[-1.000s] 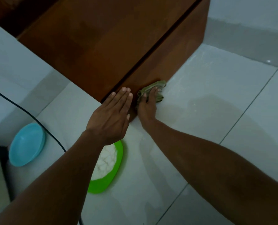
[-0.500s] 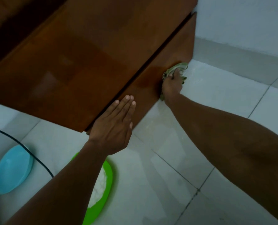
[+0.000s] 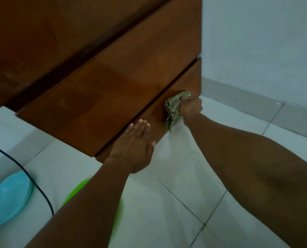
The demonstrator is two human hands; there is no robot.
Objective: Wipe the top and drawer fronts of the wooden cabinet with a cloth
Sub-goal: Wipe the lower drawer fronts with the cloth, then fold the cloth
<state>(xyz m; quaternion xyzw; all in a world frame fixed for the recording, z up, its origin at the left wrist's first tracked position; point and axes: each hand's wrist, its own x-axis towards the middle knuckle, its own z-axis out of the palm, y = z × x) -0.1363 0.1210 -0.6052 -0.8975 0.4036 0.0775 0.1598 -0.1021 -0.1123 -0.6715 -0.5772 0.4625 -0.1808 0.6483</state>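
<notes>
- One cloth [image 3: 174, 109], bunched in the right hand [image 3: 191, 106], presses the cabinet [image 3: 113, 83]'s lowest drawer front [image 3: 181, 86].
- Left hand [image 3: 133, 147], fingers flat and together, braces at 7 o'clock of it.
- Two dishes, blue [image 3: 7, 197] and green [image 3: 77, 188], lie on the floor [image 3: 194, 185] beside one black cable [image 3: 38, 187]; the left forearm hides most of the green.

Surface: pale tiled floor [image 3: 194, 208] with dark grout lines; fine pale specks scattered near the cabinet's foot.
Cabinet: wooden cabinet [image 3: 113, 97] stands on the floor against the wall, its lowest drawer front close to the tiles.
Dishes: 1 light blue dish [image 3: 7, 199] at the left edge; 1 bright green plate [image 3: 77, 190] beside it, mostly hidden by a forearm.
Cable: black cable [image 3: 32, 178] runs across the tiles between the 2 dishes.
</notes>
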